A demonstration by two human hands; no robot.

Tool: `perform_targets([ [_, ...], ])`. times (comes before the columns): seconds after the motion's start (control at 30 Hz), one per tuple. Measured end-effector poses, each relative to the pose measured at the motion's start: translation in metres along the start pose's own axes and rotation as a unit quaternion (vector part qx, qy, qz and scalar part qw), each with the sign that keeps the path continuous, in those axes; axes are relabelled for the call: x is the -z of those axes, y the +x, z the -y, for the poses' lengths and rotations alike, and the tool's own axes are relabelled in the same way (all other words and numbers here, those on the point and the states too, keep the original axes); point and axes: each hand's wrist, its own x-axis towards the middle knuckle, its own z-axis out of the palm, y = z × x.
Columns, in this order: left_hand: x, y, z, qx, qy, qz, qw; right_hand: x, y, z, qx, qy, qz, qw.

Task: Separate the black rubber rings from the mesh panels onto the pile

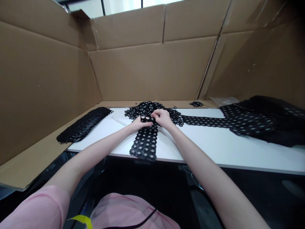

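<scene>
A black perforated strip (144, 144) lies at the near middle of the white table (202, 143), its near end at the edge, its far end raised. The left hand (137, 124) is closed on that raised end, thumb across the near face. The right hand (163, 118) has thumb and fingertips drawn together at the strip's right side; whether they pinch a ring cannot be told. Just beyond is a pile of black rings (145, 108). A black mesh bundle (83, 126) lies left; a dotted band (207, 121) runs right to heaped dotted material (267, 119). Cardboard walls (147, 70) stand far and left.
</scene>
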Motion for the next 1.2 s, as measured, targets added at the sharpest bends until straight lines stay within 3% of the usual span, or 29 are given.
perform_targets([
  [0.2,-0.001,0.002,0.004,0.005,-0.039,-0.028,0.999,0.007,-0.003,0.003,0.048,0.029,0.054,0.997],
  [0.43,0.001,0.002,0.005,0.011,-0.001,-0.014,1.000,0.000,-0.001,0.008,-0.063,0.044,0.057,0.995],
  [0.57,0.000,0.001,0.003,0.013,-0.025,-0.015,0.999,0.001,-0.002,0.009,-0.087,0.069,0.040,0.993],
  [0.87,0.004,0.002,0.001,0.040,-0.101,-0.020,0.994,0.014,0.003,-0.010,0.036,0.211,0.089,0.973],
  [1.03,0.005,0.003,0.001,0.055,-0.111,0.015,0.992,0.013,0.002,-0.012,0.040,0.171,0.076,0.981],
  [1.2,0.007,0.003,0.002,0.062,-0.118,0.023,0.991,0.015,-0.001,-0.007,0.059,0.048,0.034,0.997],
])
